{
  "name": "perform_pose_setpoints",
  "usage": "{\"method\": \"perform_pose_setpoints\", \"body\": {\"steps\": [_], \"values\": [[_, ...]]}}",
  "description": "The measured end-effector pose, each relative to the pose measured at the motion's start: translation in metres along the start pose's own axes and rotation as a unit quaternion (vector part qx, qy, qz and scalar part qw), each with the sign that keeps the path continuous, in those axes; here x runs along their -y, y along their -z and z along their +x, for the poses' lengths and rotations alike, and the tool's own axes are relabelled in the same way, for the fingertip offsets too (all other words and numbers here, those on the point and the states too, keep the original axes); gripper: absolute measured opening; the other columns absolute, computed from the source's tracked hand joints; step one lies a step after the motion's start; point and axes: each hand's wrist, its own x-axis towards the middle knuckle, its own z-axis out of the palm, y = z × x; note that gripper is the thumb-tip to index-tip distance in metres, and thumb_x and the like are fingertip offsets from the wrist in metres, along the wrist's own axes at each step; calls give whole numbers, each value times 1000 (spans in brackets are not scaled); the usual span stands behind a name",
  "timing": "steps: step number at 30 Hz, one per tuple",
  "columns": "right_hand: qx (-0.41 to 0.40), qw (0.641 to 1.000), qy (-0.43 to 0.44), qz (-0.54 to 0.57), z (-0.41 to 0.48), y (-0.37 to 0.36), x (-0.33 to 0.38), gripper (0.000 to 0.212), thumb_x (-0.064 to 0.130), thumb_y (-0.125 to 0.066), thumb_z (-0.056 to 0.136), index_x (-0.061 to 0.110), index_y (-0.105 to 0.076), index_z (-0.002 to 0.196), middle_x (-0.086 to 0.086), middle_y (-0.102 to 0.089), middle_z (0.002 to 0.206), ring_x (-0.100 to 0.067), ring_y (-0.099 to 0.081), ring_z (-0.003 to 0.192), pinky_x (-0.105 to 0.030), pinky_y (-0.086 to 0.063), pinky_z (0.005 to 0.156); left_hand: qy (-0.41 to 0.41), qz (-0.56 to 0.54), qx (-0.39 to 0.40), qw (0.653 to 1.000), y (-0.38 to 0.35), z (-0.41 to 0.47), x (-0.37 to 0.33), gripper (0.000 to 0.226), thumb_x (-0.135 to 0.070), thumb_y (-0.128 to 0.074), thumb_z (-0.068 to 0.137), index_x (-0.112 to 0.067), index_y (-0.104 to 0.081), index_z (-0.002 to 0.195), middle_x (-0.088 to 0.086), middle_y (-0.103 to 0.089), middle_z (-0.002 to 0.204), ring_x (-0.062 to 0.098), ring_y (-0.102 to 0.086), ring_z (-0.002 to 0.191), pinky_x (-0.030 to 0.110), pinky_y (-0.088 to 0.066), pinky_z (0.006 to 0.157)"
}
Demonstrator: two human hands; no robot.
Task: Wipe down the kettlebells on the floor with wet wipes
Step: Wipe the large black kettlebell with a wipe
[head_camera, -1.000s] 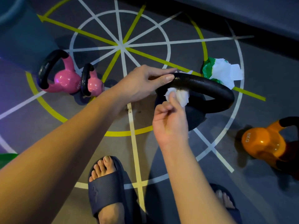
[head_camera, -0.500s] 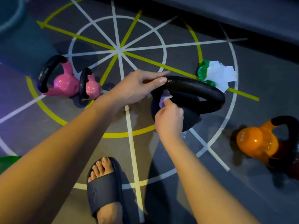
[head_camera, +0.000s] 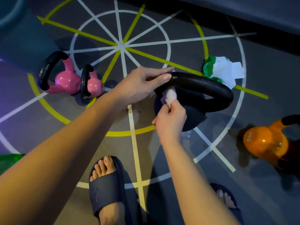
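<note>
A dark kettlebell (head_camera: 197, 111) with a thick black handle stands on the floor in the middle of the view. My left hand (head_camera: 139, 85) rests on the left end of that handle, thumb and fingers laid along it. My right hand (head_camera: 170, 120) pinches a crumpled white wet wipe (head_camera: 170, 95) and presses it against the underside of the handle near its left end. Two pink kettlebells (head_camera: 68, 82) lie at the left. An orange kettlebell (head_camera: 266, 142) sits at the right.
A green wet-wipe pack (head_camera: 222, 70) with white wipes sticking out lies on the floor just behind the dark kettlebell. My feet in dark slides (head_camera: 107, 189) stand at the bottom. The floor carries white and yellow painted lines. A dark block stands at the upper left.
My right hand slid the wipe down under the handle's left end and then back up a little. My left hand has stayed on the handle.
</note>
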Motion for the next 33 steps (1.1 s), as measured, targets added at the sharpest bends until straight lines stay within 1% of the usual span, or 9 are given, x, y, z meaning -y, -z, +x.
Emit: {"method": "perform_pose_setpoints", "body": {"steps": [5, 8, 11, 15, 17, 21, 24, 28, 33], "values": [[57, 904, 111, -409, 12, 9, 9, 34, 1, -43, 100, 7, -58, 129, -17, -67, 123, -43, -65, 107, -43, -49, 81, -1, -6, 3, 1000, -1, -2, -7, 41, -35, -52, 106, -28, -55, 146, -44, -31, 100, -18, -20, 94, 33, -39, 78], [93, 862, 141, -477, 14, 14, 12, 38, 3, -39, 103, 10, -51, 138, -11, -61, 137, -39, -65, 113, -44, -51, 85, -2, 3, -1, 1000, -2, -1, -2, 41, -45, -53, 104, -37, -56, 144, -31, -55, 121, -11, -41, 119, 16, -47, 81], [79, 881, 140, -445, 13, 16, 13, 44, 1, -40, 101, 13, -50, 142, -13, -63, 134, -41, -65, 112, -45, -51, 86, 3, 20, -12, 1000, -3, 0, 5, 41, -57, -53, 100, -50, -55, 140, -20, -65, 134, -3, -53, 129, 28, -42, 111], [18, 990, 44, -132, 9, 6, 8, 32, 0, -42, 97, 22, -55, 77, -7, -63, 67, -23, -69, 56, -29, -53, 52, -2, 18, -12, 1000, -5, 3, 8, 42, -58, -53, 100, -49, -56, 140, -19, -67, 132, -4, -54, 128, 25, -41, 108], [32, 994, -35, 102, 1, 4, 9, 33, 2, -45, 102, 21, -60, 80, 2, -50, 54, -15, -49, 37, -27, -40, 42, -3, 12, -18, 1000, -4, 3, 10, 42, -60, -53, 98, -51, -56, 139, -21, -66, 132, -5, -54, 128, 30, -41, 113], [89, 844, -184, 496, -6, 10, 23, 24, 1, -48, 105, 19, -63, 100, 7, -30, 45, -5, -27, 35, -19, -28, 40, 2, 12, -15, 1000, -4, 5, 12, 40, -61, -52, 98, -54, -56, 138, -23, -66, 132, -4, -53, 129, 36, -41, 116], [90, 775, -224, 584, -1, 13, 22, 21, 4, -48, 104, 19, -61, 100, 9, -26, 45, -9, -24, 35, -17, -28, 39, -2, 1, -24, 1000, -6, 4, 12, 40, -63, -51, 97, -55, -56, 136, -23, -66, 131, -3, -55, 129, 39, -43, 114], [70, 880, -176, 435, 6, 10, 17, 23, 0, -48, 104, 15, -61, 93, 4, -36, 47, -6, -28, 35, -21, -29, 40, -6, -27, -41, 999, -11, 3, 15, 39, -58, -55, 98, -49, -61, 135, -23, -65, 132, -4, -54, 130, 41, -41, 116], [47, 999, 7, 3, 13, 11, 2, 25, 9, -47, 103, 18, -62, 87, 2, -56, 57, -18, -57, 43, -28, -44, 47, 1, -22, -47, 999, -11, 1, 13, 37, -57, -54, 99, -51, -61, 135, -24, -65, 131, -5, -53, 129, 39, -41, 115]]}}
